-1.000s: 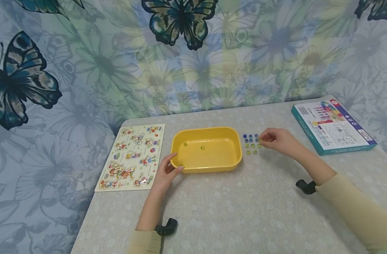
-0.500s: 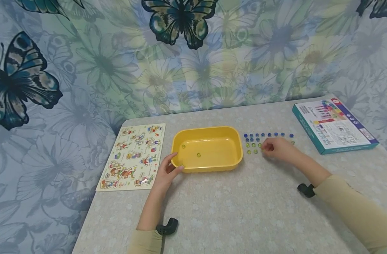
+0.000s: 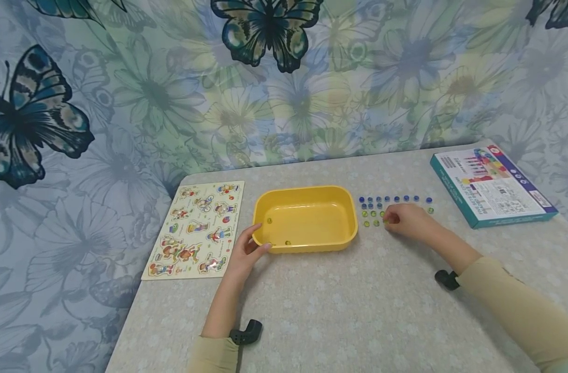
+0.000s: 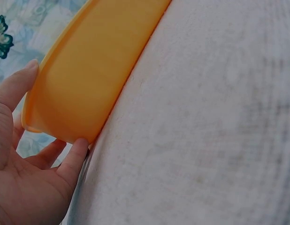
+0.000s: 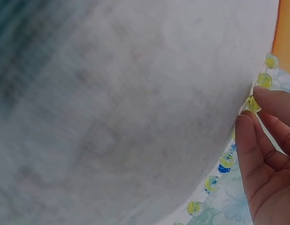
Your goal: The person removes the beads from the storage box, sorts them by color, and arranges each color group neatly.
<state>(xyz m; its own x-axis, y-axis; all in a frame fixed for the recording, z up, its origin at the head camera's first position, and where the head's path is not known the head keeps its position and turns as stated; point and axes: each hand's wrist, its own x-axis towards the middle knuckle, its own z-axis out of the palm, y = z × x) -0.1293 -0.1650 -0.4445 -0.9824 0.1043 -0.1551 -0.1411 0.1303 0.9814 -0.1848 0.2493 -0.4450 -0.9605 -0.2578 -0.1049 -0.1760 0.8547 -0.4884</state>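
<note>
My left hand [image 3: 243, 255] grips the left front corner of a yellow plastic tray [image 3: 307, 247], thumb over the rim and fingers against the end wall. Inside the tray are a few yellow-green glass marbles [image 3: 269, 220], one of them [image 3: 288, 242] by the front wall. To the tray's right, my right hand [image 3: 411, 221] pinches a yellow-green marble [image 5: 253, 103] between thumb and fingertips, low at the table. It is at the end of a short front row of yellow-green marbles [image 3: 366, 224]. Behind run rows of blue marbles [image 3: 397, 199], partly hidden by the hand.
A cream board with cartoon figures [image 3: 192, 228] lies left of the tray. At the back right lies a flat teal-and-white box [image 3: 493, 184]. A wall covering with butterflies and flowers [image 3: 302, 103] rises behind the table [image 3: 339, 311].
My right hand has come slightly toward me, down to the front row, uncovering more of the blue row. A marble in the tray has rolled to the front wall. The left hand keeps its grip.
</note>
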